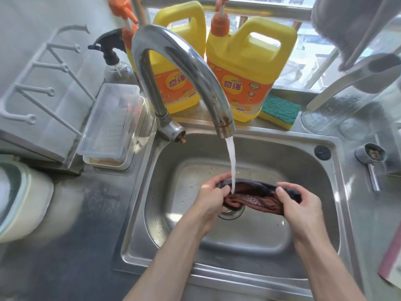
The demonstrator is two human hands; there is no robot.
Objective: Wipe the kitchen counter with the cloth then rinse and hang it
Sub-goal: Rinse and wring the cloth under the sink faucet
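Left grip (213, 198): closed on the cloth's left end, fingers curled over the top edge, thumb on the near side
Right grip (301, 205): closed on the cloth's right end, fingers wrapped over it; both forearms reached in over the sink's near rim
Cloth (251, 200): dark brown, wet, bunched and stretched between the two grips; held low in the sink, just above the drain (231, 213)
Sink (249, 242): steel, set in the desk (82, 213); its floor was wet
Water (231, 161): ran in a white stream from the tap and struck the cloth beside the left grip
Tap (195, 68): chrome, arched over the sink from the back-left corner; spout rusty
Box (110, 124): clear, lidded, on the desk left of the tap
Sponge (280, 110): green over yellow, on the ledge behind the sink, touching the right jug
Jugs: two yellow, orange-labelled, with pump tops, left (173, 61) and right (249, 72), side by side behind the tap, before the window
Sprayer (112, 59): clear bottle, black trigger, left of the jugs
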